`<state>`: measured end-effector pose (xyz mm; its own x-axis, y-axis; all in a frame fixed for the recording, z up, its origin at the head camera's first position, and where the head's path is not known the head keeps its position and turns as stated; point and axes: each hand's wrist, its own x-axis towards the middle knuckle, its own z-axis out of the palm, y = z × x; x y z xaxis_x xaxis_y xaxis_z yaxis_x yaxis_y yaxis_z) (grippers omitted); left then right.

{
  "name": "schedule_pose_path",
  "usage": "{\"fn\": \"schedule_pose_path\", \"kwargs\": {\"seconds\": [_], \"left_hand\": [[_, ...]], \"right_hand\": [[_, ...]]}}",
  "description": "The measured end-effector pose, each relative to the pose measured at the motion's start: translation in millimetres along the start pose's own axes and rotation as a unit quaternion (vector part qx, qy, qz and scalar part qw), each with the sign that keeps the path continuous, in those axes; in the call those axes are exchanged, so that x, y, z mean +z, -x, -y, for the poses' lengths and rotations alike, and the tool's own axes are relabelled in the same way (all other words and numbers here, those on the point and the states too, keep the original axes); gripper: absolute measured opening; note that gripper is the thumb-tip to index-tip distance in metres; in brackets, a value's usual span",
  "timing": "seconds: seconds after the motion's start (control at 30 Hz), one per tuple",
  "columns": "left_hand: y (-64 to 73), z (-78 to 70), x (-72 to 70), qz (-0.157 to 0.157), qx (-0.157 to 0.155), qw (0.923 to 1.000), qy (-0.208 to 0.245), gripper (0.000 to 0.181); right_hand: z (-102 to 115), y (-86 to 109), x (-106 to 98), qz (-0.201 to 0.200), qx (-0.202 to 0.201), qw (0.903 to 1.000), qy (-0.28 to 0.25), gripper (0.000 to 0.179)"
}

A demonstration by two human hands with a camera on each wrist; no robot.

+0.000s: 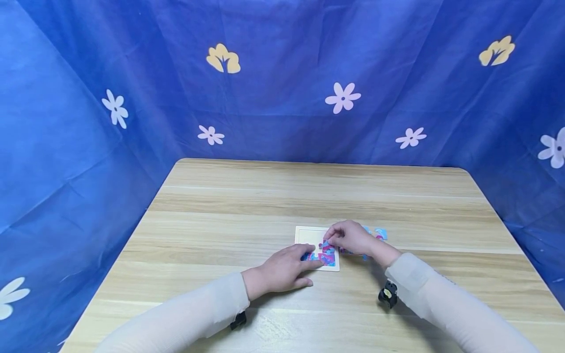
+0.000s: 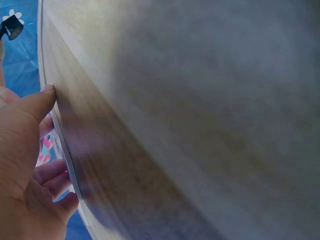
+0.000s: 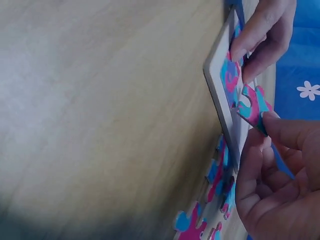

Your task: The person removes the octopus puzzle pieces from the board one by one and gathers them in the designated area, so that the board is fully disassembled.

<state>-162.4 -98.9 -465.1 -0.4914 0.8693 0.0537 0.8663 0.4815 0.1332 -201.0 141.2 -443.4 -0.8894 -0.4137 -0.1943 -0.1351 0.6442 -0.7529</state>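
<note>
A pale puzzle tray (image 1: 307, 236) lies on the table with blue, pink and purple pieces fitted along its near part. My right hand (image 1: 351, 237) is over the tray's right side. In the right wrist view its thumb and fingers pinch a pink-and-blue puzzle piece (image 3: 254, 108), tilted above the tray. My left hand (image 1: 284, 268) rests at the tray's left and near side, fingers stretched over the fitted pieces (image 1: 327, 259). The left wrist view shows the left hand (image 2: 25, 165) at the tray's edge, with the pieces mostly hidden.
Several loose puzzle pieces (image 1: 381, 234) lie on the table right of the tray, partly behind my right hand and wrist. The wooden table (image 1: 212, 235) reaches back to a blue flowered cloth (image 1: 282, 59), which also hangs at both sides.
</note>
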Motion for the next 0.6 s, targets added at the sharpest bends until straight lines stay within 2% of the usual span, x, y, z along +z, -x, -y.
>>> {"fn": "schedule_pose_path", "kwargs": {"seconds": [0.2, 0.6], "left_hand": [[0.4, -1.2, -0.4, 0.0, 0.0, 1.0, 0.0, 0.051], [0.2, -1.9, -1.1, -0.002, -0.002, 1.0, 0.003, 0.051]], "right_hand": [[1.3, 0.0, -4.9, -0.02, -0.015, 0.9996, 0.016, 0.012], [-7.1, 6.2, -17.0, -0.028, 0.006, 0.9996, 0.001, 0.012]]}}
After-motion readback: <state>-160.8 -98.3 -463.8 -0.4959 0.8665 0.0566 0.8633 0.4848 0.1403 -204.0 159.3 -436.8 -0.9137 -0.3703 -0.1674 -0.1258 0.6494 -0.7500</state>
